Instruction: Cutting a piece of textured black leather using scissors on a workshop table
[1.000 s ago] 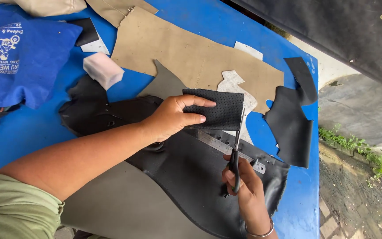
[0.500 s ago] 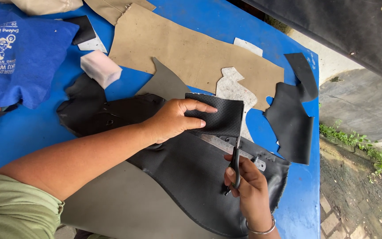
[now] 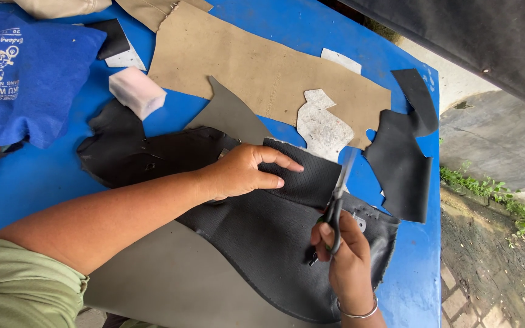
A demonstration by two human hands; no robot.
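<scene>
Blue table (image 3: 311, 24) stands outdoors, with a strip of grass (image 3: 493, 194) beside it on the right. On the table lie one big black sheet (image 3: 262, 243), one tan sheet (image 3: 256, 67), one grey sheet (image 3: 171, 285), two loose black pieces (image 3: 405, 164), one pale foam block (image 3: 136, 91) and one blue shirt (image 3: 25, 73). The left hand (image 3: 244, 173) pinches the folded edge of the black sheet, with fingers nearly flat. The right hand (image 3: 347, 258) is closed around one pair of scissors (image 3: 337, 203), whose blades point up at that folded edge.
</scene>
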